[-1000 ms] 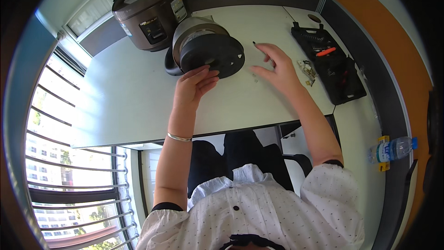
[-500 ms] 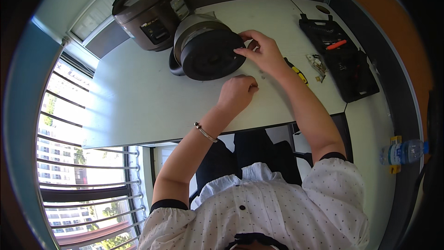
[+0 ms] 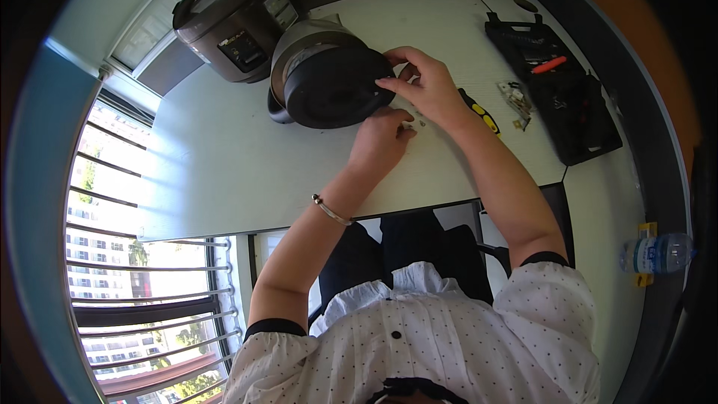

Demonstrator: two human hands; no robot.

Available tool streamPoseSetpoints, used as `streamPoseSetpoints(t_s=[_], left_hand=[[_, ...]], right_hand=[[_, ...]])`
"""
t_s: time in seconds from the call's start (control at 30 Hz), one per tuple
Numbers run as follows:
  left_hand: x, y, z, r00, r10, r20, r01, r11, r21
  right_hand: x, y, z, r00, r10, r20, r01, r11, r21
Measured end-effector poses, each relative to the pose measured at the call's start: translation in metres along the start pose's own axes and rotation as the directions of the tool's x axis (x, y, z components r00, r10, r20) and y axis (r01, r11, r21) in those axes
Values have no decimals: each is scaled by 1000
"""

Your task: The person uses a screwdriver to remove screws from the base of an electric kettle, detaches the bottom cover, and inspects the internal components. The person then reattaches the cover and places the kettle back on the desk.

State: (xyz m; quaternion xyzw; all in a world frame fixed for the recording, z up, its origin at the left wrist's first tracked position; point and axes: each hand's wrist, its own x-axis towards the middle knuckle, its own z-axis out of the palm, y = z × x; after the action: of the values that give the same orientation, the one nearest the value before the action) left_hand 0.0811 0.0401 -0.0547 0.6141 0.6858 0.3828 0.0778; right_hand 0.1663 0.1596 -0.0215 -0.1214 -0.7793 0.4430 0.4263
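Note:
A grey electric kettle (image 3: 308, 41) lies tipped on its side, its round black base (image 3: 336, 93) facing me. At the right rim of this base, my right hand (image 3: 425, 90) has its thumb on the base's face and its forefinger at the edge. Just below the base, my left hand (image 3: 380, 138) is closed over the table, with forefinger and thumb curled towards each other. Whatever lies between those fingertips is too small to name. A tiny loose piece (image 3: 422, 123) rests on the table beside them.
Behind the kettle stands a brown rice cooker (image 3: 239, 26). A yellow-and-black screwdriver handle (image 3: 480, 112) shows beside my right forearm. Farther right are small metal parts (image 3: 516, 105) and an open black tool case (image 3: 557, 90) holding a red-handled tool (image 3: 550, 65). A plastic bottle (image 3: 658, 254) is at far right.
My left hand has moved slightly up to the base's lower edge, its forefinger stretching farther out. My right hand keeps its place at the rim. The view has shifted a little.

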Motion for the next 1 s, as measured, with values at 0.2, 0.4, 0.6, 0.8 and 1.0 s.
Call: streamPoseSetpoints(t_s=[0.2,0.4,0.6,0.8,1.0], left_hand=[[-26,14,-44,998,22,-63,-22,1000,5],[-56,-8,-83,786,177,-592,-94,981,169],[-52,-33,-111,799,102,-592,114,942,316],[-53,-51,-119,881,152,-449,-60,975,212],[-64,-52,-123,830,303,-469,-181,941,286]], right_hand=[[-1,-4,2,999,39,-5,-39,999,-21],[-4,-14,7,991,136,12,-136,989,-51],[-9,-18,8,981,167,98,-166,986,-9],[-18,-29,10,960,-30,279,56,995,-85],[-24,-46,7,897,-217,385,295,943,-156]])
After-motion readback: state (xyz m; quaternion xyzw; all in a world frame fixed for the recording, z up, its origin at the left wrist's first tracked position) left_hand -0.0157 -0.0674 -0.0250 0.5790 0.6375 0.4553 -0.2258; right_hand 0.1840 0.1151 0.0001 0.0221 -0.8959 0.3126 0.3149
